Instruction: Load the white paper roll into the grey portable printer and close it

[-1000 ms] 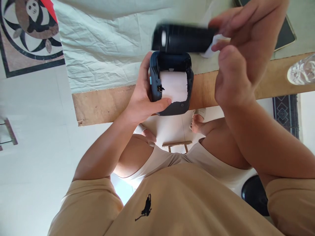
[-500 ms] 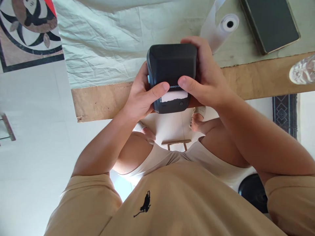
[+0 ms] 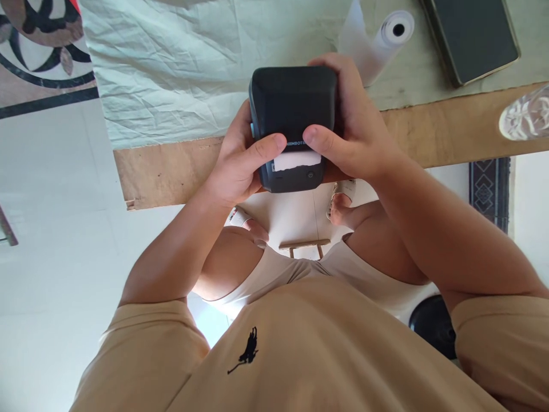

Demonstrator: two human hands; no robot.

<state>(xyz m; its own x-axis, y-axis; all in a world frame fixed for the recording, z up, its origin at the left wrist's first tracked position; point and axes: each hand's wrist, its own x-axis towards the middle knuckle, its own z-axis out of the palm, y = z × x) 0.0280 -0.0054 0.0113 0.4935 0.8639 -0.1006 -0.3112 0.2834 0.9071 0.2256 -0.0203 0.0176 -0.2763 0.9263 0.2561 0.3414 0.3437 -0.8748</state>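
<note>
A black label printer (image 3: pixel 294 103) with "NIIMBOT" lettering is held between both hands over the table's front edge. A torn strip of white label paper (image 3: pixel 297 161) sticks out of its slot, above a small power button. My left hand (image 3: pixel 242 157) is closed round the printer's left side, its thumb lying on the front near the lettering. Round the right side wraps my right hand (image 3: pixel 358 129), thumb pressed near the lettering's right end. The fingers beneath the printer are hidden.
On the pale green cloth (image 3: pixel 180 68) stands a roll of white paper (image 3: pixel 386 43) with its end loose. A dark flat device (image 3: pixel 474 43) lies farther right. A clear glass (image 3: pixel 523 114) sits near the wooden table edge (image 3: pixel 167 174). Below are a stool bar (image 3: pixel 304 244) and a black round object (image 3: pixel 433 326).
The printer and both hands appear slightly higher and further left, while the whole view shifts a little too. The grip on the printer stays the same.
</note>
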